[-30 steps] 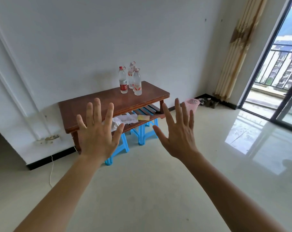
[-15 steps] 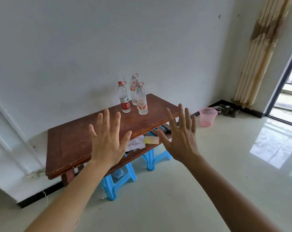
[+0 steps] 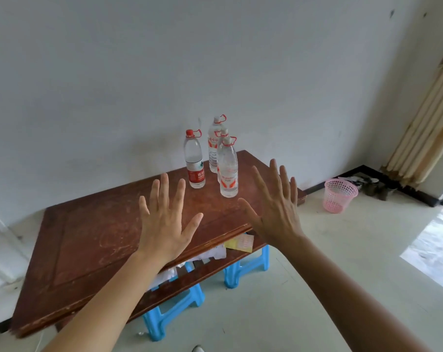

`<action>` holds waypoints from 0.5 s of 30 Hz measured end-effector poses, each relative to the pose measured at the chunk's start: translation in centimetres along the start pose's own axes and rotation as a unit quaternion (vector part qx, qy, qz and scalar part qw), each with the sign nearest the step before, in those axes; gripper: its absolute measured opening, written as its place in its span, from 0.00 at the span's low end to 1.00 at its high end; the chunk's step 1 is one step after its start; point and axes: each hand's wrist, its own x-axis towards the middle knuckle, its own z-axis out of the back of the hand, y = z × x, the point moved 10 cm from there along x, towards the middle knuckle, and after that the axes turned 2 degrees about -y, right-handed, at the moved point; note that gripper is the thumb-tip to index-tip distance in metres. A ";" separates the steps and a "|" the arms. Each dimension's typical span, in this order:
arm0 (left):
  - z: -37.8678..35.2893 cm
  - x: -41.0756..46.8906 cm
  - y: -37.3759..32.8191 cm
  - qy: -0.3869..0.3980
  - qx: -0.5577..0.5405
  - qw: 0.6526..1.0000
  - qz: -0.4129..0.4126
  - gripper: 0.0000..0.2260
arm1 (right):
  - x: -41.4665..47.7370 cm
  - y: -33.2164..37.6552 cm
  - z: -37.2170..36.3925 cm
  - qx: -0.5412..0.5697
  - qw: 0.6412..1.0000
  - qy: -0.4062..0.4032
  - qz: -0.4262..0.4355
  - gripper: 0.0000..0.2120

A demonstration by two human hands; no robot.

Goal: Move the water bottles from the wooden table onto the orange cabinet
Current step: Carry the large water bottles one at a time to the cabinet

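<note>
Clear plastic and red caps: the water bottles stand upright in a tight cluster at the far right end of the wooden counter (image 3: pixel 88 237), close to the white wall (image 3: pixel 215 59). The red-label bottle (image 3: pixel 194 158) is on the left of the group, a little apart from the rest. The front bottle (image 3: pixel 228 171) is nearest the hands. The back bottle (image 3: pixel 213 148) rises behind it, and one more bottle neck (image 3: pixel 224 132) peeks out between the two, its body mostly hidden. Each cap carries a red loop handle.

Both hands hang in the air over the counter's near edge, short of the bottles. The left hand (image 3: pixel 164 219) is spread wide with its back to the camera, fingers straight and fanned, gripping nothing. The right hand (image 3: pixel 276 212) matches it, fingers straight and thumb stretched toward the left, holding nothing. The front bottle sits just beyond that thumb. Scuffed, worn wood runs from the hands up to the bottles.

Under the top, a lower shelf (image 3: pixel 202 271) holds crumpled white papers (image 3: pixel 210 254) and a yellow slip (image 3: pixel 240 243). Two blue plastic stools are tucked beneath, the near stool (image 3: pixel 174 308) and the far stool (image 3: pixel 245 268).

Off to the right on the pale floor (image 3: pixel 316 275), a pink mesh basket (image 3: pixel 339 195) stands near the wall. Some shoes (image 3: pixel 375 185) lie just past it, and a beige curtain (image 3: pixel 423 123) hangs in the corner.
</note>
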 end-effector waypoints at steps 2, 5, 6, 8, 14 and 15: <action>-3.3 3.8 0.8 0.011 -0.007 1.000 -0.007 0.39 | 3.5 -0.8 -3.2 -0.008 1.000 0.009 0.005 0.37; -7.1 10.2 2.4 0.013 -0.016 1.000 -0.009 0.40 | 9.5 -1.7 -7.1 -0.026 0.999 0.024 0.005 0.38; -8.0 12.6 2.8 0.016 -0.019 1.000 -0.012 0.41 | 11.9 -2.1 -8.0 -0.029 0.999 0.023 0.003 0.38; -9.7 17.0 3.8 0.022 -0.029 0.999 -0.012 0.42 | 16.1 -2.8 -9.5 -0.035 0.999 0.022 -0.002 0.38; -15.5 27.5 5.5 0.066 -0.058 0.996 -0.018 0.42 | 24.7 -5.8 -14.3 -0.011 0.999 0.021 -0.047 0.35; -16.7 28.3 5.7 0.070 -0.067 0.995 -0.014 0.42 | 25.5 -6.2 -15.4 -0.003 0.998 0.028 -0.049 0.34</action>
